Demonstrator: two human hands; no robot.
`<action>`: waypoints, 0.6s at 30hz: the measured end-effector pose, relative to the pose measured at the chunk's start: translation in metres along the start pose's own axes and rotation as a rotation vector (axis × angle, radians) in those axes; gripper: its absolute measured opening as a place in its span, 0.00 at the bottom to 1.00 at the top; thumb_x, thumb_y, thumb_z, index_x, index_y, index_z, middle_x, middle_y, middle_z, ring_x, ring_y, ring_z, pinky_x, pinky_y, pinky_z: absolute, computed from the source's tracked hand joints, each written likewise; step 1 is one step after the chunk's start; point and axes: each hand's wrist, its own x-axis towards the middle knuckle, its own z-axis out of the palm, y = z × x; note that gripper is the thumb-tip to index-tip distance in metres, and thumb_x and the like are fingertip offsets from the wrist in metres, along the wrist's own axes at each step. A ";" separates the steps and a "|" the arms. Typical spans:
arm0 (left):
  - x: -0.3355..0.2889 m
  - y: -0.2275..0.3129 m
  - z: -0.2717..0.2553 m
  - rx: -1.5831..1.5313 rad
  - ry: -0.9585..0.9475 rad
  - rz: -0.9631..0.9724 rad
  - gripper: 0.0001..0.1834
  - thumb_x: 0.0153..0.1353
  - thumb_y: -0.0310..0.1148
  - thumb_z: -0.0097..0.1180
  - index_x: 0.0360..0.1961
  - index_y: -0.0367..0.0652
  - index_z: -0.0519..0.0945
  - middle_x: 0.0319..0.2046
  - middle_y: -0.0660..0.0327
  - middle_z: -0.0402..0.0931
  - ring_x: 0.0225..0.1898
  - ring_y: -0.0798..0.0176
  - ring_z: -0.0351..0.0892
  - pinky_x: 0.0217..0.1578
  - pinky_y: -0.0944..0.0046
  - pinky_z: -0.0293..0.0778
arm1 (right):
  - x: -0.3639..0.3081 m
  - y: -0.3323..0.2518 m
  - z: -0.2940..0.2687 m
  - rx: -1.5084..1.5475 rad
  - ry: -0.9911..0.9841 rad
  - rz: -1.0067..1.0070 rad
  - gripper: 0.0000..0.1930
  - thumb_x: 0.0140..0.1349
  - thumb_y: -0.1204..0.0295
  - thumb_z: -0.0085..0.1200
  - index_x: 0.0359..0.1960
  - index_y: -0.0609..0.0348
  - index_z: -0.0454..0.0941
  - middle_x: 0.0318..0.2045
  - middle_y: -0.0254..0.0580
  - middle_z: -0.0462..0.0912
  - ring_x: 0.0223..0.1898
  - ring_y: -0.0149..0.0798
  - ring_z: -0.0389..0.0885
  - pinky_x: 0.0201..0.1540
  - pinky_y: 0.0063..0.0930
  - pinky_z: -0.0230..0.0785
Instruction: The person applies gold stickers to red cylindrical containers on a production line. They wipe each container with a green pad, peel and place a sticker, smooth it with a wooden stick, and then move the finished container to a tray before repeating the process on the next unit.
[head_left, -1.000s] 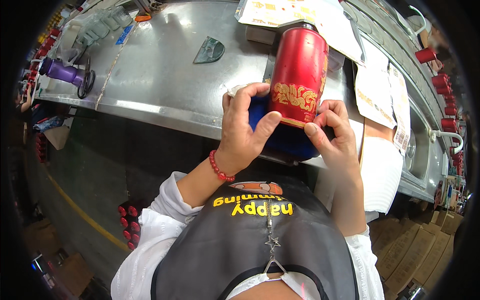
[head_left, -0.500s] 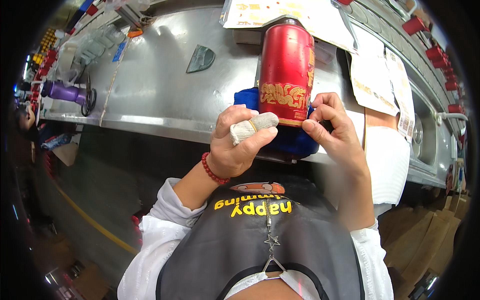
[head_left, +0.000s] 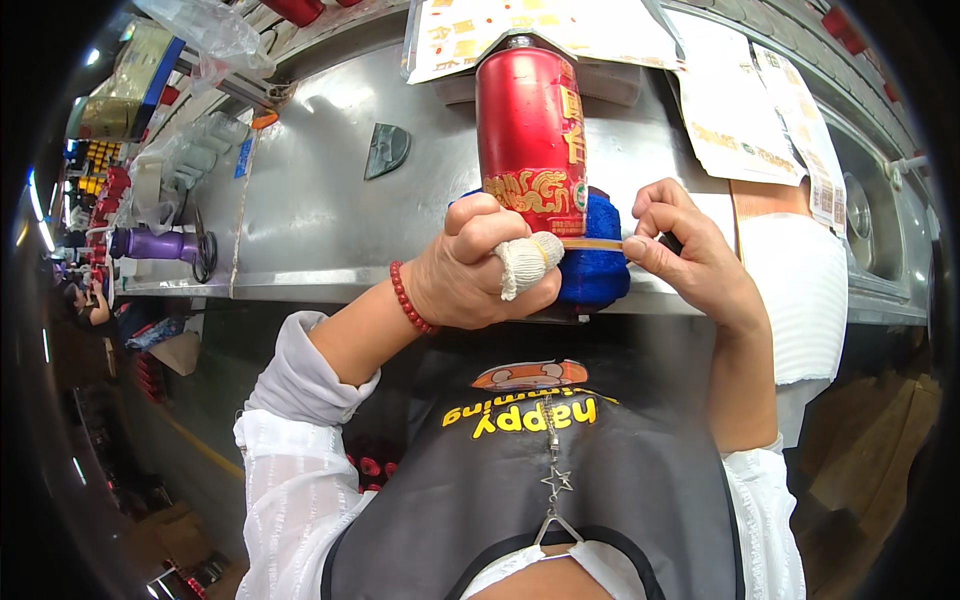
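The left hand point(head_left: 478, 270) is curled closed at the lower end of a red can point(head_left: 530, 135), its thumb wearing a white knitted finger cot point(head_left: 527, 262) that presses against the can's bottom rim. The right hand point(head_left: 690, 255) sits just to the right of that rim, thumb and forefinger pinched together on the end of a thin gold strip point(head_left: 592, 243) that runs across from the can's base toward those fingertips. So the two hands flank the bottom of the can, one at each side, near each other but not touching.

The can lies on its side on a steel worktable point(head_left: 300, 200), its top pointing away from the person and its gold-patterned band close to the hands. Under its lower end is a blue cloth pad point(head_left: 598, 265), which shows between the hands and at the table's front edge.

A red bead bracelet point(head_left: 405, 298) circles the left wrist. Farther out, printed paper sheets point(head_left: 560, 30) lie beyond the can, a dark half-round piece point(head_left: 386, 149) rests on the steel to the left, and a purple bottle point(head_left: 152, 243) lies near the table's left end.
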 end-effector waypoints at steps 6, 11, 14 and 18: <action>0.002 -0.001 0.004 0.005 -0.025 0.035 0.18 0.36 0.30 0.69 0.32 0.62 0.83 0.48 0.77 0.77 0.49 0.62 0.66 0.47 0.57 0.65 | 0.000 0.006 0.000 -0.028 0.005 -0.027 0.16 0.67 0.62 0.63 0.30 0.59 0.72 0.43 0.36 0.68 0.41 0.28 0.66 0.44 0.21 0.63; 0.017 -0.006 0.000 0.092 -0.018 0.193 0.17 0.36 0.32 0.67 0.31 0.63 0.82 0.47 0.77 0.78 0.48 0.62 0.65 0.46 0.57 0.65 | -0.002 0.006 -0.001 -0.022 -0.001 -0.009 0.16 0.67 0.62 0.62 0.29 0.59 0.71 0.42 0.35 0.68 0.40 0.28 0.66 0.42 0.21 0.63; 0.006 0.000 -0.003 0.188 -0.001 0.125 0.15 0.38 0.34 0.65 0.31 0.64 0.82 0.45 0.76 0.78 0.47 0.62 0.64 0.45 0.56 0.64 | -0.002 0.006 -0.002 -0.047 0.002 -0.028 0.16 0.67 0.63 0.62 0.29 0.59 0.70 0.42 0.35 0.68 0.40 0.28 0.65 0.42 0.21 0.63; 0.009 -0.001 0.004 0.171 -0.016 0.138 0.15 0.37 0.34 0.66 0.30 0.65 0.82 0.46 0.76 0.77 0.46 0.61 0.64 0.45 0.56 0.64 | -0.002 0.009 -0.001 -0.042 0.010 -0.014 0.16 0.67 0.63 0.62 0.29 0.59 0.70 0.41 0.35 0.68 0.41 0.28 0.65 0.43 0.21 0.63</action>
